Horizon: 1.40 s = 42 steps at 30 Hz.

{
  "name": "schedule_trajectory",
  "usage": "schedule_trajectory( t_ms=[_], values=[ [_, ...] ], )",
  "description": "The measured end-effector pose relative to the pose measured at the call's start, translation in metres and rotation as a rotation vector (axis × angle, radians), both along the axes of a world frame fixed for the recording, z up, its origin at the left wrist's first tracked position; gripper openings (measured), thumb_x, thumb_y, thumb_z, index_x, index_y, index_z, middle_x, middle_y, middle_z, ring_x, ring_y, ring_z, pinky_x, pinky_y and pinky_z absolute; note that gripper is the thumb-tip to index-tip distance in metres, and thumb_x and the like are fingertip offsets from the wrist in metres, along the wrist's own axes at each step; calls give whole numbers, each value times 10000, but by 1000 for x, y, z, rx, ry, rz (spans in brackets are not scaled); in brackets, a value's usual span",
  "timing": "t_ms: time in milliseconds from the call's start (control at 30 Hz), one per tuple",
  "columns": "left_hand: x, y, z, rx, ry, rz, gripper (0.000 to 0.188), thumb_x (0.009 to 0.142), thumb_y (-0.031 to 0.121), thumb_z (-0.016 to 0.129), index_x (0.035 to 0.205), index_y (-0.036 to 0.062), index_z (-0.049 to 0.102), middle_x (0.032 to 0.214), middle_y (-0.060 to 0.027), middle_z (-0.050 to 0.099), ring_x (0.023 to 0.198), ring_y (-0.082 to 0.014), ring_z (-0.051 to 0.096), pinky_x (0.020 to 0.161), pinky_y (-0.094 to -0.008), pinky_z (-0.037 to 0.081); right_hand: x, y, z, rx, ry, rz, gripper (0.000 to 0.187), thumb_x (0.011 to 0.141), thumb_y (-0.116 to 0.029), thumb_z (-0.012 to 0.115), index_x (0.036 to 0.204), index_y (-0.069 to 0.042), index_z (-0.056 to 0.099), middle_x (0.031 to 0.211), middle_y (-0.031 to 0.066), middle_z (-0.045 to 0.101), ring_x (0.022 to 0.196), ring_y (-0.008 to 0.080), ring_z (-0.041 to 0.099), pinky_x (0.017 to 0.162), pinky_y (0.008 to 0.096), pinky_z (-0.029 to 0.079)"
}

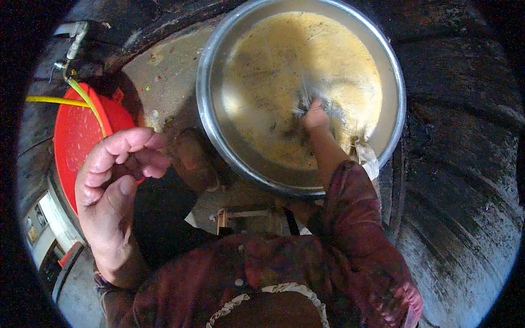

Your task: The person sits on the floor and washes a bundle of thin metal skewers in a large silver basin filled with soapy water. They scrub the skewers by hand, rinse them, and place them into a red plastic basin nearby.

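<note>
A wide round metal basin (207, 117) holds cloudy liquid (273, 60) with a yellowish, frothy surface and dark specks. My right hand (316, 116) reaches into it with the fingers closed and partly hidden at the surface. Thin pale and dark strands (304, 98) stick out around the fingertips; I cannot make out exactly what they belong to. On the left, my wet left hand (121, 172) is raised beside the basin. Its fingers are loosely curled and apart from the thumb, with nothing between them.
Behind my left hand stands a red tub (74, 134), with a yellow hose (87, 94) running from a wall tap (59, 65) over it. A whitish piece of plastic (367, 158) hangs at the basin's near right rim. Dark, stained walls (465, 147) curve around.
</note>
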<state>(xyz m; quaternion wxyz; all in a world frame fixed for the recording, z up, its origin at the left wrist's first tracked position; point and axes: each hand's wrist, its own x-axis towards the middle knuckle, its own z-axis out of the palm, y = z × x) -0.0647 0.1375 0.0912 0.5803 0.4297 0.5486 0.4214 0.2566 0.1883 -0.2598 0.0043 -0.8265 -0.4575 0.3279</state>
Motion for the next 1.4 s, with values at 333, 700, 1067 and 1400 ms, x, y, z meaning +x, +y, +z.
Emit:
schedule_trajectory(
  t_ms=[333,700,1067,1400],
  values=[
    [2,9,3,1,5,-106,372,737,11,443,1105,-17,490,1032,-123,563,871,-178,565,761,-272,440,31,5,-37,-54,-151,487,330,761,-158,497,1006,40,399,933,254,554,920,390,535,783,430,443],
    [-6,7,-5,-111,96,-155,310,780,1,491,1090,8,510,1012,-75,571,868,-142,554,739,-231,434,-21,-3,56,7,-63,552,358,674,-234,592,942,1,557,948,202,557,880,337,547,773,387,441],
    [1,27,-30,141,575,-386,254,768,93,563,1003,-6,560,859,-90,615,797,-138,567,714,-261,443,0,-1,58,79,111,322,323,604,-243,638,826,-11,597,861,179,597,790,321,578,655,399,468],
    [9,27,-32,190,630,-501,297,754,155,576,1001,-10,561,843,-125,617,747,-168,579,672,-298,455,14,18,76,-23,208,418,218,529,-134,637,668,31,602,598,131,582,543,219,559,502,351,446]
  ],
)
